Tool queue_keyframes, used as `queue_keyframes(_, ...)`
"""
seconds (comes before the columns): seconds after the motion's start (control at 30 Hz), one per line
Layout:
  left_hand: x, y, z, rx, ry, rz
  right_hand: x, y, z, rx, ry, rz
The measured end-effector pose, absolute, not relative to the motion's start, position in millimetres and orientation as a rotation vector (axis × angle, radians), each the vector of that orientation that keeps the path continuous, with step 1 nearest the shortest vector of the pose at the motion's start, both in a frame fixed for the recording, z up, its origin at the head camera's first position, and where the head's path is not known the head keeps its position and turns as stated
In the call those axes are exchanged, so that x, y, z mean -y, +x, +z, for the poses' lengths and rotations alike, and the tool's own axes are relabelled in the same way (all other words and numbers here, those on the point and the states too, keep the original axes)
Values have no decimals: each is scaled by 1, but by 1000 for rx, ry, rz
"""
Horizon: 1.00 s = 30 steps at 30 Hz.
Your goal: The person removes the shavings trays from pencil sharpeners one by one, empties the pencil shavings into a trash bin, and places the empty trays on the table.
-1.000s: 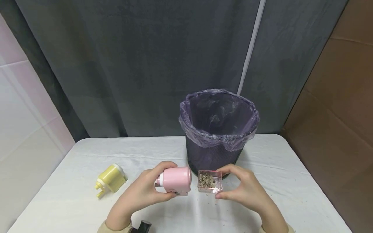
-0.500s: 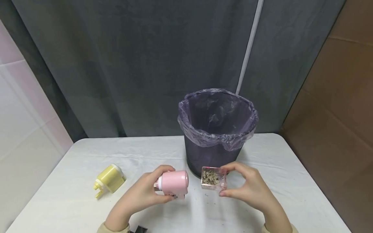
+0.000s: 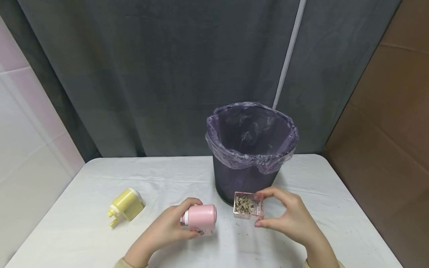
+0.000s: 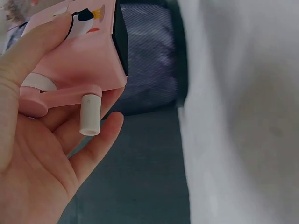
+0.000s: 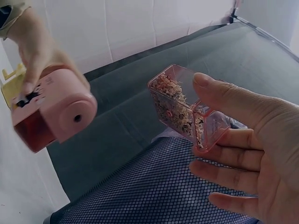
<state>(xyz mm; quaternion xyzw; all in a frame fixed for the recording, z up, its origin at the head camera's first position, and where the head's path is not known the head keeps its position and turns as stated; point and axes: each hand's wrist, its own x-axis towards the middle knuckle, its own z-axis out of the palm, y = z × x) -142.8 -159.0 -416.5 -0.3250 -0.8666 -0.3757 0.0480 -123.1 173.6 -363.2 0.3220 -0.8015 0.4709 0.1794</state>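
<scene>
My left hand [image 3: 172, 223] grips a pink crank pencil sharpener [image 3: 201, 217] tipped on its side above the table. In the left wrist view its crank handle [image 4: 90, 115] has a white knob, and the thumb lies over a printed cartoon face. The sharpener's round pencil hole faces the right wrist camera. Between thumb and fingers my right hand [image 3: 289, 216] pinches a clear pink shavings drawer [image 5: 180, 107], partly filled with pencil shavings [image 3: 244, 205]. The drawer is held apart from the sharpener, in front of the bin.
A mesh trash bin [image 3: 246, 182] with a purple plastic liner [image 3: 251, 160] stands at the back of the white-covered table [image 3: 167, 171]. A yellow crank pencil sharpener [image 3: 128, 204] lies at the left. Small crumbs are scattered on the cloth below the drawer. A dark curtain [image 3: 174, 74] hangs behind.
The right hand has moved the drawer a little to the right, away from the sharpener. The left hand has lowered the sharpener slightly towards the front.
</scene>
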Motion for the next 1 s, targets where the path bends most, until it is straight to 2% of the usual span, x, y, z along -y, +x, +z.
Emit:
queue_keyframes(0.5,162,-143,-443,2742,-963,-1073,-176,-121,-360,2242,916,1334)
queue_keyframes(1.0,166,-145,-450,2790,-1033,-1121,-178,-117,-353,2273,905,1347)
